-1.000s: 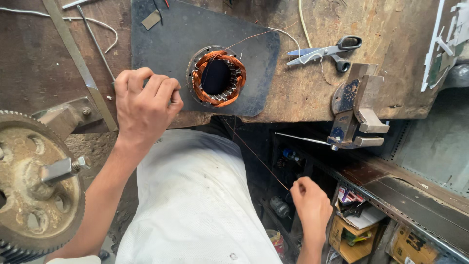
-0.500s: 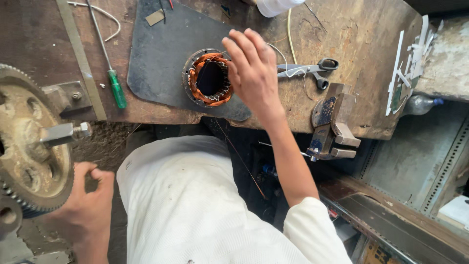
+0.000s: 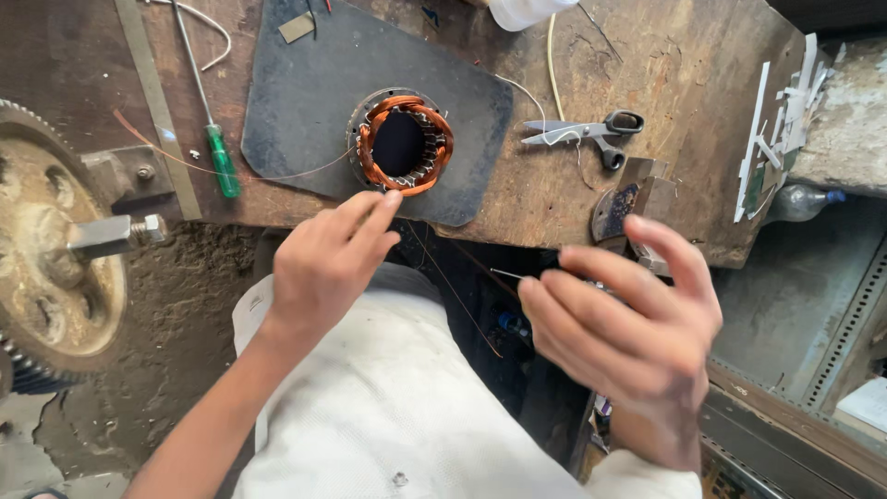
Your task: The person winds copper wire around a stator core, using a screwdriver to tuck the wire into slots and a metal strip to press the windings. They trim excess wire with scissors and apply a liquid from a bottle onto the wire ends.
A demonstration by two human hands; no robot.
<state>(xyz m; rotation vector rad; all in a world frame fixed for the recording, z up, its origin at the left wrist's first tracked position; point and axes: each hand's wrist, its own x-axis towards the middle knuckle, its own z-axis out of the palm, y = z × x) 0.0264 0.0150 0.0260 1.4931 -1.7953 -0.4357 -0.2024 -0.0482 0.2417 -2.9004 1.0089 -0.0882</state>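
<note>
Head-camera view, looking down over a worn wooden table and a lap in white cloth. A motor stator wound with copper wire is seen just above the middle of the frame, lying on a dark rubber mat that covers the upper centre of the table. The left hand is placed at centre left, its fingers stretched together toward the lower rim of the stator, the index fingertip at or just short of it; nothing is seen to be clasped, and whether a strand is pinched there cannot be told. A thin copper wire is drawn from the stator toward the left across the mat.

The right hand is held in the lower right of the frame, well apart from the stator, its grip loose with fingers spread and nothing held in it.

Scissors with dark handles are laid to the right of the mat. A green-handled screwdriver lies at upper left beside a flat metal strip. A small bench vise is fixed at the table's near edge, just above the right hand. A large rusty gear wheel fills the left edge.
</note>
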